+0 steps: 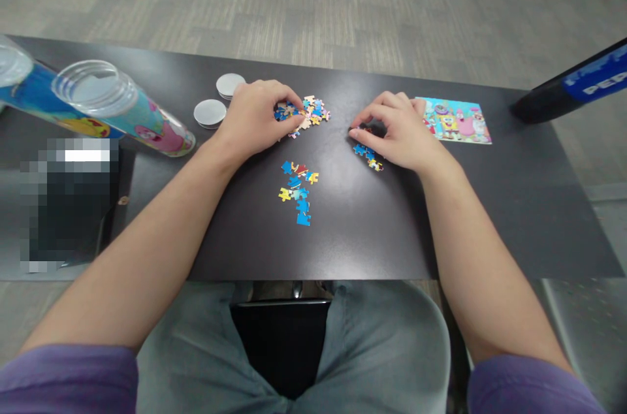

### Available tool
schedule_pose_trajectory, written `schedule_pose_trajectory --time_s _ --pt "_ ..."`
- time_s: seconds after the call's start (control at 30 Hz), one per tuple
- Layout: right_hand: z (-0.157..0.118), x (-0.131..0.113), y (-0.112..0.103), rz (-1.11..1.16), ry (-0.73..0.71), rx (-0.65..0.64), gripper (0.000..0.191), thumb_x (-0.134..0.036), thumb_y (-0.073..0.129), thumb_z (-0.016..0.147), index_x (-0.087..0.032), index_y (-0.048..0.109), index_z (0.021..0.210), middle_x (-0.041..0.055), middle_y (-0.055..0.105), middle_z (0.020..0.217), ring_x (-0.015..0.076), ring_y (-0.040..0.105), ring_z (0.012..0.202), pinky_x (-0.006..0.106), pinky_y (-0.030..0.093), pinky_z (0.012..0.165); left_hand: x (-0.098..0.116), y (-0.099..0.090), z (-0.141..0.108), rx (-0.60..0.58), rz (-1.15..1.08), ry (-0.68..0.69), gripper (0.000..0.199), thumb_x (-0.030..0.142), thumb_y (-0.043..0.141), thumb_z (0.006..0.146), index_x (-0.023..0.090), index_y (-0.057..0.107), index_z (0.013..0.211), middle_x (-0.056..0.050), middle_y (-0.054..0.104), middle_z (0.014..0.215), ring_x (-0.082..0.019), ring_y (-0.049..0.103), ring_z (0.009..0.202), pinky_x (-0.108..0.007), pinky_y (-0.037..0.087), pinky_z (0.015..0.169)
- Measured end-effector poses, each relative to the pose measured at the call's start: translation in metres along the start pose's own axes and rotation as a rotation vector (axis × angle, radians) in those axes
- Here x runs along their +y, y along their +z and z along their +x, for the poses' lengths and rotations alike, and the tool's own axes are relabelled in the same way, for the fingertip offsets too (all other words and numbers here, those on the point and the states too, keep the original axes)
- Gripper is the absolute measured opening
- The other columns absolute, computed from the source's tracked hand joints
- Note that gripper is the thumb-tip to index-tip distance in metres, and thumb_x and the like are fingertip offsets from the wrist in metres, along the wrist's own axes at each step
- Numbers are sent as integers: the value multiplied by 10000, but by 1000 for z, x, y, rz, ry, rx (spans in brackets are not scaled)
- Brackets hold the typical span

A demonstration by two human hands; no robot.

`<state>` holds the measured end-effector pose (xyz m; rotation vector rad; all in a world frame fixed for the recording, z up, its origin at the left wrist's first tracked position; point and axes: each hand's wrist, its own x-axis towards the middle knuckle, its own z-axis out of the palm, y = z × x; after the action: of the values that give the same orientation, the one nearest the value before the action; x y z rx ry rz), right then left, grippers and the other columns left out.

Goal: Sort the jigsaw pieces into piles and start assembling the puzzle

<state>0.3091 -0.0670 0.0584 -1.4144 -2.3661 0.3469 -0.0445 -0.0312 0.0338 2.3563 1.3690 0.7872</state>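
My left hand (264, 115) reaches over a heap of jigsaw puzzle pieces (316, 108), thumb and index finger closed on a pale puzzle piece (306, 120) at the heap's edge. On the other side, my right hand (399, 130) is low over the table, its thumb and fingertips drawn together; whatever they pinch is mostly hidden. Just beneath it lie a few blue and yellow puzzle pieces (363, 151). Between the hands and nearer me, several loose pieces (302, 206), mostly blue with some yellow and red, form a rough column.
A cartoon picture card (460, 121) lies beyond my right wrist on the dark table (372, 231). Two white discs (210, 112) sit left of my left hand. Clear-topped cartoon tubes (147, 120) stand at the left, a dark blue cylinder (563, 87) at the right. A pixelated patch covers something at left.
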Motion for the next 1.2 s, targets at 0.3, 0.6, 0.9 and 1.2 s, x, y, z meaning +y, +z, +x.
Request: schedule_pose_trajectory --time_s 0.3,0.6,0.9,1.2 --pt "1 4 4 -5 -13 6 148 -484 841 1138 -361 915 1176 125 831 1263 472 726 1285 743 458 1223 -2 3 -2 11 -62 29 240 500 910 1089 362 945 1282 -61 982 1303 -359 897 1224 -643 664 1229" --pt "0 2 3 -53 -26 15 183 -424 810 1153 -307 936 1217 138 855 1290 454 742 1294 695 447 1216 9 1 3 76 -94 66 290 360 996 984 345 933 1267 -59 960 1322 -405 900 1284 -647 627 1273" --pt "3 -5 3 89 -41 22 244 -517 788 1232 -317 927 1242 137 849 1308 446 764 1272 702 500 1224 34 1 -4 10 -127 207 342 613 999 1095 379 908 1327 -36 945 1337 -356 869 1265 -562 593 1250" --pt "7 -20 11 292 -109 -77 359 -668 810 1241 -333 906 1156 116 861 1336 408 804 1245 642 547 1199 50 12 -9 -105 -117 283 528 784 1012 1087 374 896 1399 -57 932 1343 -389 839 1352 -606 509 1272"
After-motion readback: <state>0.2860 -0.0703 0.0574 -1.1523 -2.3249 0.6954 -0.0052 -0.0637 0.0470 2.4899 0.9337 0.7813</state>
